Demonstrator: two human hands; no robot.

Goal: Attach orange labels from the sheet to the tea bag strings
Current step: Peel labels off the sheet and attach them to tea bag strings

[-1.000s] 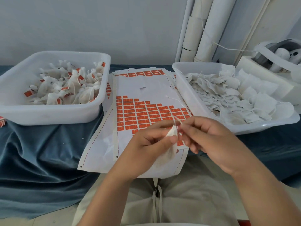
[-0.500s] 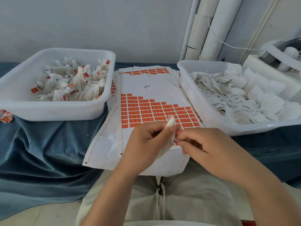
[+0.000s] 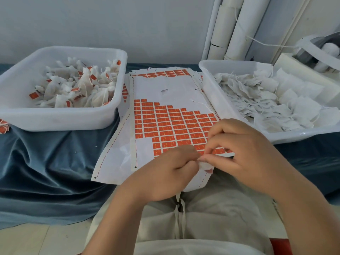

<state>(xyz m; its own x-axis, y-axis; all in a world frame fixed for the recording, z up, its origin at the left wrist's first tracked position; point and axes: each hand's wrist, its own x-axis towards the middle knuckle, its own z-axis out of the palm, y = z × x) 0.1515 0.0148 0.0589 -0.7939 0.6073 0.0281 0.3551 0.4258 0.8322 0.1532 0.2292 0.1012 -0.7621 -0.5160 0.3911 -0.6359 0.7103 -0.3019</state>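
Both hands meet over the near edge of the label sheet, just above the person's lap. The left hand is curled around a tea bag and covers nearly all of it; only a small white corner shows below the fingers. The right hand pinches the upper end of the same bag with thumb and forefinger. Whether a string or a label also lies between these fingertips is too small to tell. The orange labels fill the middle rows of the sheet, and the hands hide its lowest rows. The sheet lies between 2 white tubs on a blue cloth: the left tub holds labelled bags, and the right tub, cut off by the picture edge, holds plain ones.
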